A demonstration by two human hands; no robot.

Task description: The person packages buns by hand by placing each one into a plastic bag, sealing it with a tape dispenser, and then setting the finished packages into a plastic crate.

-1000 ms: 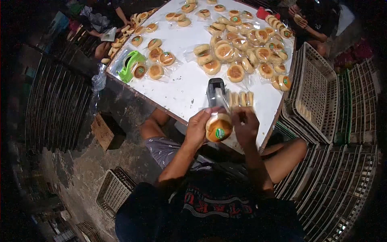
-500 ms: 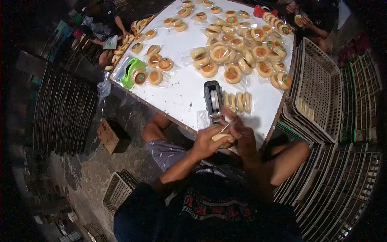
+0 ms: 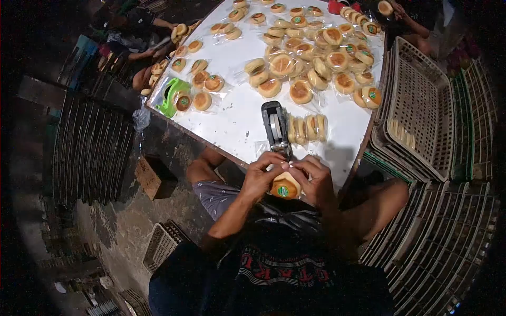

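Note:
Both my hands hold one wrapped round bun (image 3: 285, 186) with a green sticker, just off the near edge of the white table (image 3: 237, 118). My left hand (image 3: 261, 174) grips its left side and my right hand (image 3: 314, 179) its right side, fingers pinching the top of the clear wrapper. Directly beyond my hands stands a black tape dispenser (image 3: 275, 128). A row of wrapped buns on edge (image 3: 306, 128) lies right of the dispenser.
Several wrapped buns (image 3: 311, 58) cover the far half of the table. A green tape dispenser (image 3: 173, 96) sits at the left edge. Cream plastic baskets (image 3: 421, 110) are stacked on the right. Other people's hands (image 3: 392, 10) work at the far corners. Wire racks surround the floor.
My hands dipped with the bun below the table edge, then turned it so its green sticker faces up. Both hands now pinch the wrapper near the black dispenser.

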